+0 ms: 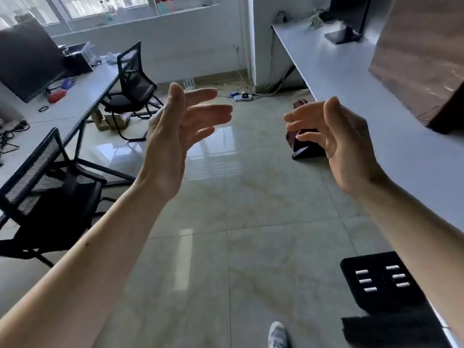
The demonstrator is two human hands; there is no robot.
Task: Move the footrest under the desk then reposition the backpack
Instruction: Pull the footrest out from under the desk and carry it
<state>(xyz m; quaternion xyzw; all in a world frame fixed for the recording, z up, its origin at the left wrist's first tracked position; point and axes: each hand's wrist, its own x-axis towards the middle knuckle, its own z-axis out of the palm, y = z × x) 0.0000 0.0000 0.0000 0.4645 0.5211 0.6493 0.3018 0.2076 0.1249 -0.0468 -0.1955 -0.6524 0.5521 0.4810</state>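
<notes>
While my left hand [173, 136] and right hand [336, 141] hang empty with fingers apart, the footrest [381, 282] lies at the desk [351, 79] edge, near me. It looks stiff and light, so I would take its side edges; the soft backpack [305, 146] sits farther along the desk.

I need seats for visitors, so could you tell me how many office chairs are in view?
2: near chair at lower left, far chair beside the left desk. Others may be out of frame.

No text, label, brand or number can be read anywhere; every surface is too blurred or plain.
</notes>
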